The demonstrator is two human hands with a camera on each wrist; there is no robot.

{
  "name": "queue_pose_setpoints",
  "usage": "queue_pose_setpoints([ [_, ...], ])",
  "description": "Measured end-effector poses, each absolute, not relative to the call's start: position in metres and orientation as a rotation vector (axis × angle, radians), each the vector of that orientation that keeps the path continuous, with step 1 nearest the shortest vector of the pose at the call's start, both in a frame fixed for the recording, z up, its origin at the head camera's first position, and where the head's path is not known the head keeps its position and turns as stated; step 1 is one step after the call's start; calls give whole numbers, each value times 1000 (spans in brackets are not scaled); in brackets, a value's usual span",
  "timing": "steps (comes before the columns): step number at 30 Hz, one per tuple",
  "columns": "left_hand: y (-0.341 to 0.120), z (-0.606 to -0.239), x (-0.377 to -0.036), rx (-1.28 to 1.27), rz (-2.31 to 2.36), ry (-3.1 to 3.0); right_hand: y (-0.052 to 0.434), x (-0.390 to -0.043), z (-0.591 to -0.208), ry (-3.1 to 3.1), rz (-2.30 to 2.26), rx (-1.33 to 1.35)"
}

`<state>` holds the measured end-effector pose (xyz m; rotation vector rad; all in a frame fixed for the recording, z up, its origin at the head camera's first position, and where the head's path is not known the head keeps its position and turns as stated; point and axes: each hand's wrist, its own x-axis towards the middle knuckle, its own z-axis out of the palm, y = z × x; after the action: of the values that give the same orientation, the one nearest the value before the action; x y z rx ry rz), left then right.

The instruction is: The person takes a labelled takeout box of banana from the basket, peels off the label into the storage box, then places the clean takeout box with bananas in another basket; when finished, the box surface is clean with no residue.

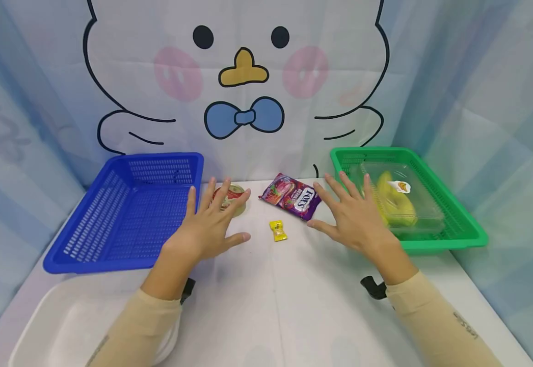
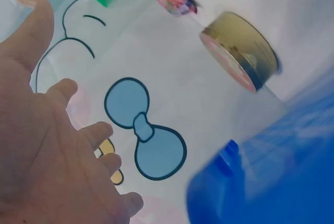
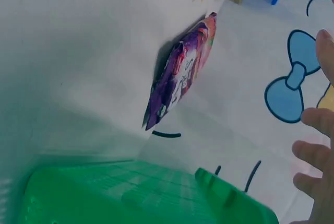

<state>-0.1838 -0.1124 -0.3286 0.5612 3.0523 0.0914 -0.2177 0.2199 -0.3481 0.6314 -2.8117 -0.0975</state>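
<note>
My left hand (image 1: 204,229) hovers with spread fingers between the blue basket (image 1: 142,216) and a small round tin (image 1: 237,200), partly hiding the tin. Its gold side shows in the left wrist view, where the tin (image 2: 241,49) stands apart from the hand (image 2: 57,130). On the other side, my right hand (image 1: 358,219) is spread too, beside the green basket (image 1: 459,224). A purple Fox's candy bag (image 1: 291,196) lies between the hands, nearest the right fingertips. Closer to me is a small yellow wrapped candy (image 1: 277,231). Neither hand holds anything.
A clear plastic box (image 1: 424,211) with yellow bananas (image 1: 397,204) inside sits in the green basket. At the front left stands a white tub (image 1: 74,311), partly under my left forearm. A curtain (image 1: 257,148) with a cartoon face hangs behind the table (image 1: 248,316).
</note>
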Motion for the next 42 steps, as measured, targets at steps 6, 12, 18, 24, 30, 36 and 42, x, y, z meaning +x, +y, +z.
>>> queue_pose_setpoints([
  [6, -96, -330, -188, 606, 88, 3032, 237, -217, -338, -2795, -133, 601],
  [12, -83, -330, -192, 643, 115, 3002, 256, -217, -329, -2782, -107, 575],
  [18, -71, -332, -195, 688, 139, 2981, 278, -219, -319, -2799, -81, 537],
  [24, -58, -333, -200, 752, 164, 2968, 299, -224, -310, -2837, 19, 509],
  [30, -39, -333, -208, 787, 213, 2933, 326, -231, -306, -2890, 163, 479],
  [36, -21, -335, -213, 841, 283, 2891, 355, -239, -313, -2925, 298, 446],
  [42, -3, -340, -220, 873, 329, 2865, 377, -245, -316, -2916, 397, 455],
])
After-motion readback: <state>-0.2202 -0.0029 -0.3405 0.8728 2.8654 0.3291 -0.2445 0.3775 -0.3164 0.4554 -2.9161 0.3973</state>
